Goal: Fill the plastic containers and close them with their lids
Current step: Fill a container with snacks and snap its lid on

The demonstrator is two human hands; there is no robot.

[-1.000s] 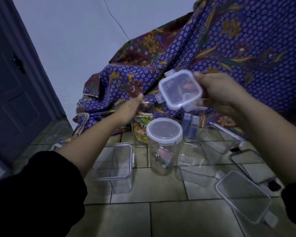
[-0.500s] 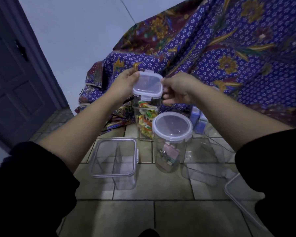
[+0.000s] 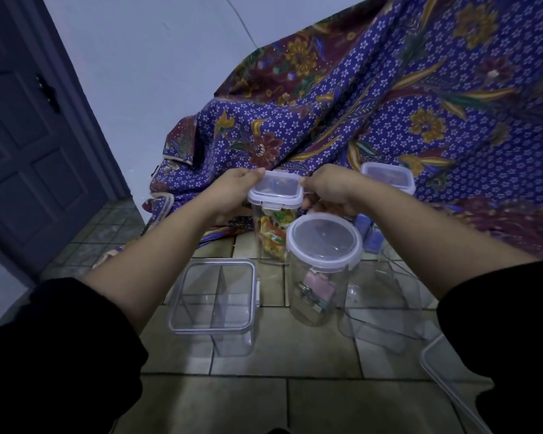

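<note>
Down from where the right hand alone held it up a second ago, the square lid point(image 3: 276, 190) now sits on the mouth of the tall container point(image 3: 271, 238), which stands on the tiled floor point(image 3: 232, 399) and holds colourful packets. Both hands grip this lid: the left hand point(image 3: 232, 191) has its fingers curled against the lid's left edge with a fingertip at the far corner, and the right hand point(image 3: 329, 191) has its fingers curled round the right edge. Whether the lid's side clips are snapped down cannot be told. Just in front, touching or nearly touching the tall container, stands a round jar point(image 3: 318, 296) closed with a round lid point(image 3: 324, 242), pink items at its bottom. To the left sits a square divided container point(image 3: 213, 305), open and clear. To the right lies an empty clear container point(image 3: 386, 300), and a loose lid point(image 3: 442, 368) shows at the lower right edge. Behind the right hand another lidded container point(image 3: 387, 177) rests against the purple batik cloth point(image 3: 420, 104). A dark door point(image 3: 22, 158) stands at left.
</note>
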